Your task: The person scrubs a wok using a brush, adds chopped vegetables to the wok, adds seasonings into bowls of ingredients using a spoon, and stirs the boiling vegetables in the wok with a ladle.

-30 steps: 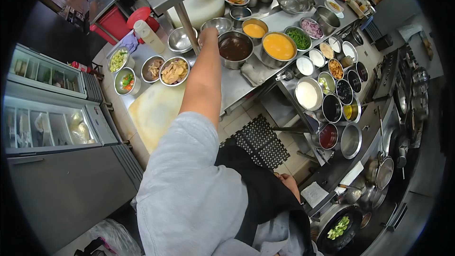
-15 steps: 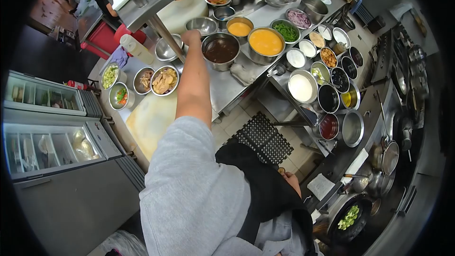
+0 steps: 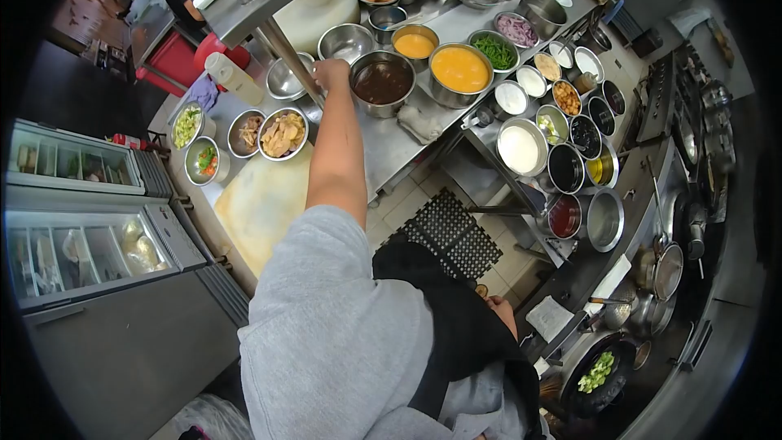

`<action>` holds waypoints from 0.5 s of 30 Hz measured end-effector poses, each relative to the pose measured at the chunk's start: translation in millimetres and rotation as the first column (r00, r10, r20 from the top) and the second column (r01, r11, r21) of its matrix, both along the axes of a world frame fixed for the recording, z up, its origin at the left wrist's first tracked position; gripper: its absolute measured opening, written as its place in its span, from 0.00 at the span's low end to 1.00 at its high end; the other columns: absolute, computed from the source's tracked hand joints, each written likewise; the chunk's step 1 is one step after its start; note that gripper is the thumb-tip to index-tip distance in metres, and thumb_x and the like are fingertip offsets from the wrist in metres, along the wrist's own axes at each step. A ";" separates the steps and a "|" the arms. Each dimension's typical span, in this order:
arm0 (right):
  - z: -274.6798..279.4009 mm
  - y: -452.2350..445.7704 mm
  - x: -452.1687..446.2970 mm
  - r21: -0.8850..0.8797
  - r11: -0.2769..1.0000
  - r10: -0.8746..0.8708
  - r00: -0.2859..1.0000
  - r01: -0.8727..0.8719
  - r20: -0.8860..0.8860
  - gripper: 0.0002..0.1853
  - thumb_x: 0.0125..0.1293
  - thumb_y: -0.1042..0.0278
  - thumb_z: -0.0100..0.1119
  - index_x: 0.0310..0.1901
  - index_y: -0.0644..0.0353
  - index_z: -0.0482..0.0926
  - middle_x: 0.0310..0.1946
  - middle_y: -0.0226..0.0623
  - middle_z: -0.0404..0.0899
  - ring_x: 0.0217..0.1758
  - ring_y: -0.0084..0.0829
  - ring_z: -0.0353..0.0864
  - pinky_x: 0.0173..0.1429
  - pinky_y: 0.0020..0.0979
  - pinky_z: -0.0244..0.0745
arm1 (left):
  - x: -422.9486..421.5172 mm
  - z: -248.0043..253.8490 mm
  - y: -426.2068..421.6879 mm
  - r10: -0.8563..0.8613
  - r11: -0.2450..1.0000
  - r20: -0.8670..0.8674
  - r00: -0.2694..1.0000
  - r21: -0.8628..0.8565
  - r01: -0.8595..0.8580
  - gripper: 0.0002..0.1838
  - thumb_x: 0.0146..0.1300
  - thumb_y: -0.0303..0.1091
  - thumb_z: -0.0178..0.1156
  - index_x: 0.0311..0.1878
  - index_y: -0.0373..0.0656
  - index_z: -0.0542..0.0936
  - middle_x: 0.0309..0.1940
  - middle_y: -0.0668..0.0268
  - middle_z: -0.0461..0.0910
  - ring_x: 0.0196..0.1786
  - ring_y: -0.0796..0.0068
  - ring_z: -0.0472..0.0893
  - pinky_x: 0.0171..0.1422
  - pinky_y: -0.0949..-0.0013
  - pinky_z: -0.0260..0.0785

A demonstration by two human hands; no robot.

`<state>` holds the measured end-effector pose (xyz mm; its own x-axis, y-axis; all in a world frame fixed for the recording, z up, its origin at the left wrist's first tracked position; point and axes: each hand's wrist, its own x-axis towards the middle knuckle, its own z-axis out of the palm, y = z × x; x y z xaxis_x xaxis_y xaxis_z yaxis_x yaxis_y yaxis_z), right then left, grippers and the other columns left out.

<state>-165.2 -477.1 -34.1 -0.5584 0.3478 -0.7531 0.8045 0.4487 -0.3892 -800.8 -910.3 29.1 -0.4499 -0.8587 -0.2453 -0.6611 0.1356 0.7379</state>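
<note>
My left hand (image 3: 330, 73) reaches far forward over the steel counter. Its fingers are closed at the near rim of a steel mixing bowl (image 3: 346, 42), which looks bare inside and slightly tipped toward me. Just right of the hand stands a pot of dark brown sauce (image 3: 381, 83); to its left sits another steel bowl (image 3: 287, 81). Low by the black apron, my right hand (image 3: 502, 314) is curled and partly hidden. A round tan end (image 3: 482, 290) shows beside its fingers; what it belongs to is out of sight.
An upright shelf post (image 3: 289, 57) stands close left of my forearm. Pots of orange liquid (image 3: 461, 70), green beans (image 3: 494, 52) and several sauce tubs line the counters. Bowls of sliced meat (image 3: 283, 134) sit at left. A wok (image 3: 601, 379) with green vegetables is at lower right.
My left hand has come slightly back toward me, and the bowl at its fingers has tipped to show more of its inside. My right hand stays low by the apron.
</note>
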 end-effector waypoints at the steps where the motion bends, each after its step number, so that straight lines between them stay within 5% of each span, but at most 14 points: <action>1: -2.1 0.3 1.3 -0.017 1.000 -0.014 1.000 0.014 0.005 0.18 0.69 0.55 0.59 0.47 0.63 0.83 0.36 0.46 0.86 0.42 0.40 0.86 0.48 0.37 0.76 | 1.7 -0.9 0.3 -0.093 0.990 0.016 0.995 -0.104 0.095 0.26 0.61 0.31 0.59 0.60 0.29 0.70 0.60 0.40 0.74 0.56 0.42 0.81 0.58 0.51 0.76; 3: -7.1 0.8 3.0 -0.035 0.999 -0.032 0.999 0.032 0.008 0.17 0.69 0.55 0.59 0.47 0.63 0.83 0.36 0.46 0.86 0.42 0.40 0.86 0.48 0.37 0.76 | -3.9 -5.8 -3.7 -0.187 0.959 0.038 0.982 -0.207 0.191 0.25 0.60 0.31 0.60 0.59 0.29 0.72 0.58 0.40 0.76 0.56 0.44 0.81 0.58 0.51 0.76; 5: -17.1 3.9 8.9 -0.048 0.999 0.001 0.999 0.002 0.054 0.17 0.69 0.55 0.59 0.46 0.62 0.84 0.35 0.46 0.87 0.42 0.40 0.86 0.48 0.38 0.76 | -11.5 -12.8 -18.3 -0.284 0.955 -0.043 0.958 -0.106 0.278 0.16 0.56 0.28 0.62 0.48 0.31 0.82 0.50 0.43 0.82 0.54 0.49 0.83 0.58 0.55 0.76; 12: -41.1 16.8 24.7 -0.005 0.998 0.061 0.995 -0.061 0.077 0.18 0.68 0.54 0.59 0.44 0.62 0.85 0.36 0.48 0.86 0.43 0.42 0.87 0.49 0.39 0.76 | -3.5 9.9 -18.4 -0.121 0.987 -0.090 0.989 0.093 0.129 0.15 0.54 0.28 0.63 0.43 0.29 0.83 0.51 0.42 0.82 0.55 0.48 0.82 0.59 0.56 0.75; 15: -62.9 27.0 35.5 -0.039 0.999 0.004 1.000 -0.003 0.027 0.19 0.68 0.53 0.58 0.43 0.63 0.85 0.35 0.49 0.86 0.44 0.44 0.86 0.49 0.39 0.77 | -20.1 -14.5 -23.0 -0.072 0.995 -0.168 0.983 0.058 0.083 0.12 0.53 0.27 0.63 0.38 0.29 0.84 0.43 0.44 0.84 0.45 0.51 0.86 0.47 0.58 0.80</action>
